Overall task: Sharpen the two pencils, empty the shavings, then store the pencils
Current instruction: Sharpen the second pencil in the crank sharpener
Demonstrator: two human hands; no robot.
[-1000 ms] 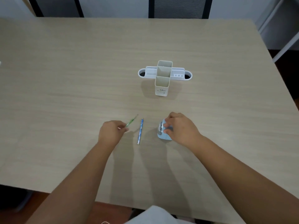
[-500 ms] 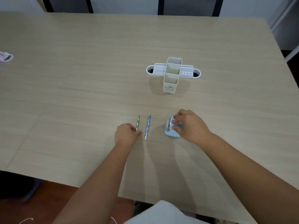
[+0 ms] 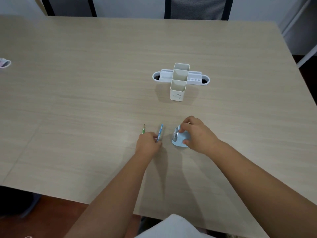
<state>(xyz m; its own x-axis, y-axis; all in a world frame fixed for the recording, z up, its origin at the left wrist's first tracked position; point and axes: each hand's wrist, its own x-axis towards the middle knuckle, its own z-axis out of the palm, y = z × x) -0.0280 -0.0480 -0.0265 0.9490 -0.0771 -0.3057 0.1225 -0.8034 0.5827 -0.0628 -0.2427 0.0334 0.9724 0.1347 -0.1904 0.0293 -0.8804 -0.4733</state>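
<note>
A short green pencil (image 3: 143, 130) lies on the wooden table (image 3: 85, 100), its tip pointing away from me and its near end hidden behind my left hand (image 3: 148, 143). Just to its right is the blue patterned pencil (image 3: 160, 131); my left hand's fingers pinch its near end. A light blue pencil sharpener (image 3: 179, 140) with a clear front stands to the right of the pencils. My right hand (image 3: 197, 134) grips it from the right and above. Beyond it, farther back on the table, stands the white desk organiser (image 3: 178, 93), its compartments empty.
A small pale object (image 3: 4, 63) lies at the table's far left edge. A dark chair back (image 3: 197, 7) stands beyond the far edge. The table's near edge runs just below my forearms.
My left hand has laid the green pencil down beside the blue one and moved right onto the blue pencil's near end. The right hand stays on the sharpener.
</note>
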